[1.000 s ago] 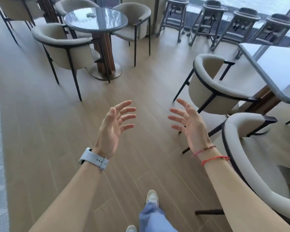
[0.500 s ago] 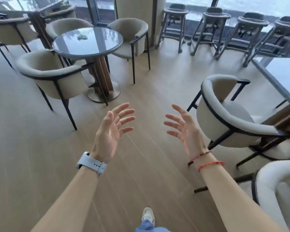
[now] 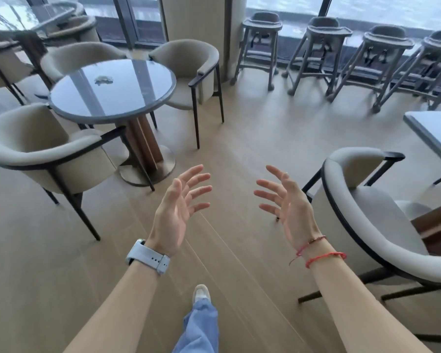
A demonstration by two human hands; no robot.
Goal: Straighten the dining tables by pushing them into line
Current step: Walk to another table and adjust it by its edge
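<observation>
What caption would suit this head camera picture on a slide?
Both hands, left hand and right hand, open and empty above the wooden floor, near the round table.

The round table (image 3: 112,89) has a glossy blue-grey top on a brown wooden pedestal with a pale metal foot. The armchairs (image 3: 46,149) are cream — trimmed in black frames and legs. The high chairs (image 3: 261,47) are grey. Floor planks (image 3: 252,138) are light tan. A pale blue-grey watch band (image 3: 149,257), red string bracelets (image 3: 325,257), light blue jeans (image 3: 201,327) — and a white shoe (image 3: 201,293).
</observation>
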